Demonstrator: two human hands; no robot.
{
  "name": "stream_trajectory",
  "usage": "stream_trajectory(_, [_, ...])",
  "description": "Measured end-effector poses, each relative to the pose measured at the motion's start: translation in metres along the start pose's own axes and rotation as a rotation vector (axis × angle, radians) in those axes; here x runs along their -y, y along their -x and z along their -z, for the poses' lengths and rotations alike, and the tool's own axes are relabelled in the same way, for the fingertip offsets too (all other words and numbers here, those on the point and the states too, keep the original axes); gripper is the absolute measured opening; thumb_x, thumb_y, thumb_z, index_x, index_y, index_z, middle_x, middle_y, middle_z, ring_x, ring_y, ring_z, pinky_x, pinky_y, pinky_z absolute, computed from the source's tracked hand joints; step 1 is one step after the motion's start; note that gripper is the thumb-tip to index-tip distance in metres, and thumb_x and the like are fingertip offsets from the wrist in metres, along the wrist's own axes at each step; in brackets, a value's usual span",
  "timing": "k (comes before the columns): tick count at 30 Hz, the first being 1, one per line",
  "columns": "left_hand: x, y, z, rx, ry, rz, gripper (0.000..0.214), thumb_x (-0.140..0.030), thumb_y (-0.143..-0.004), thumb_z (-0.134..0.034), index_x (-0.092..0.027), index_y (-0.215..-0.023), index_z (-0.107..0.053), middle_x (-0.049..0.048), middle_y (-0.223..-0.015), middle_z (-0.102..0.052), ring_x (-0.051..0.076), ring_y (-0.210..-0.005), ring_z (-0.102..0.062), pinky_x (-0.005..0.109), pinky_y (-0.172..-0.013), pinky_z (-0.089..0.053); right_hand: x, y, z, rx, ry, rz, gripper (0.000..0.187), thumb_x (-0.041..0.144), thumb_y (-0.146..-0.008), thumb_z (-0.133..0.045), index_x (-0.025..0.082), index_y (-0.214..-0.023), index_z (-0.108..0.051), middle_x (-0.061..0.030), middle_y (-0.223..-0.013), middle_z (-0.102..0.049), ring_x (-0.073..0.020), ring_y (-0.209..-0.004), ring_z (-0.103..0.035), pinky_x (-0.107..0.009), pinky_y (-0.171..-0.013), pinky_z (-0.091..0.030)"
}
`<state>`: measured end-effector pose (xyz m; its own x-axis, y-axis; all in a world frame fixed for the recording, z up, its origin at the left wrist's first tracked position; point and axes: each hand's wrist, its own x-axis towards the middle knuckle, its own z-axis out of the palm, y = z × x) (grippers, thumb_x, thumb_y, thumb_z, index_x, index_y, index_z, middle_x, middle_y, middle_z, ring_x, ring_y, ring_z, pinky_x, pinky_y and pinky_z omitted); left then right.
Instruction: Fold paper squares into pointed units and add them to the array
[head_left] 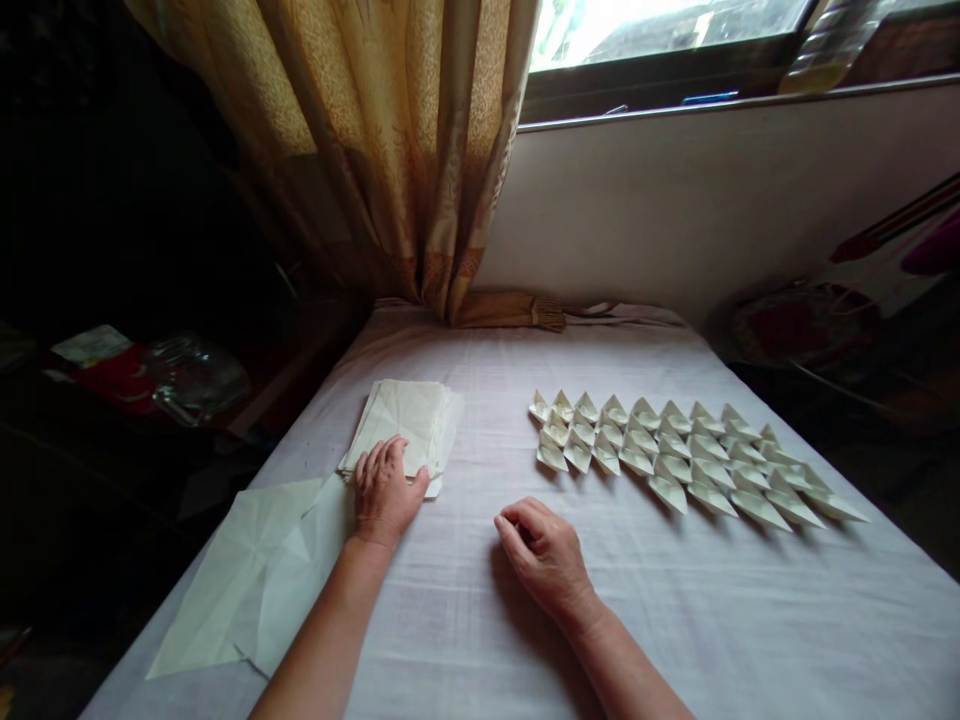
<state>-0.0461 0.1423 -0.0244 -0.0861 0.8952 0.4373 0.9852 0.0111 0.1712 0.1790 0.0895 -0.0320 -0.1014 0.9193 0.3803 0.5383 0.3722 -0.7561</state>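
Note:
My left hand (388, 490) lies with its fingers spread on the near edge of a stack of creased white paper sheets (405, 410). Left of that forearm is a larger creased paper sheet (240, 570), spread on the cloth and partly covered by the arm. My right hand (546, 555) hovers or rests over the middle of the cloth, fingers curled in and thumb against the forefinger; no object shows in it. To its upper right stand several folded paper boats (671, 470), set close together in rows.
A pale cloth (465, 640) covers the table. At the far edge hangs a gold curtain (405, 150) beside a window, with a tasselled tie (547, 312) on the table. A blue pen (710, 98) and a clear bottle (832, 50) are on the sill. Dark clutter flanks both sides.

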Motion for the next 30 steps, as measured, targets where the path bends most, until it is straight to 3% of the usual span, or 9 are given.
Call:
stream_trajectory(11, [-0.015, -0.011, 0.01, 0.23, -0.074, 0.038, 0.042, -0.023, -0.077, -0.056, -0.01, -0.117, -0.055, 0.018, -0.118, -0.064, 0.032, -0.114, -0.057, 0.043, -0.1, -0.041, 0.0, 0.0, 0.001, 0.026, 0.005, -0.015, 0.022, 0.026, -0.088, -0.053, 0.02, -0.068, -0.06, -0.0004, -0.065, -0.059, -0.0123, -0.06, -0.054, -0.023, -0.06, -0.039])
stream_trajectory(17, [-0.005, -0.011, 0.011, 0.252, -0.039, -0.009, 0.035, -0.024, -0.084, -0.053, -0.012, -0.116, -0.056, 0.0166, -0.118, -0.065, 0.029, -0.117, -0.056, 0.039, -0.103, -0.04, 0.001, 0.0, 0.001, 0.028, 0.021, -0.012, 0.022, 0.026, -0.088, -0.052, 0.02, -0.068, -0.061, -0.0004, -0.065, -0.059, -0.0125, -0.059, -0.055, -0.023, -0.06, -0.039])
stream_trajectory(22, [0.006, -0.014, 0.015, 0.26, -0.003, -0.024, 0.029, -0.026, -0.086, -0.053, -0.014, -0.112, -0.058, 0.0133, -0.112, -0.069, 0.024, -0.107, -0.063, 0.033, -0.095, -0.046, 0.002, 0.001, 0.002, 0.028, 0.041, -0.001, 0.021, 0.026, -0.087, -0.052, 0.02, -0.069, -0.061, -0.0007, -0.066, -0.06, -0.0126, -0.06, -0.055, -0.023, -0.06, -0.039])
stream_trajectory(30, [0.018, -0.011, 0.022, 0.146, 0.04, -0.067, 0.024, -0.019, -0.088, -0.05, -0.019, -0.107, -0.063, 0.0079, -0.102, -0.074, 0.021, -0.093, -0.07, 0.03, -0.085, -0.052, 0.002, 0.001, 0.002, 0.007, 0.066, 0.035, 0.019, 0.024, -0.087, -0.052, 0.02, -0.072, -0.063, -0.0004, -0.067, -0.061, -0.0123, -0.059, -0.056, -0.023, -0.059, -0.041])
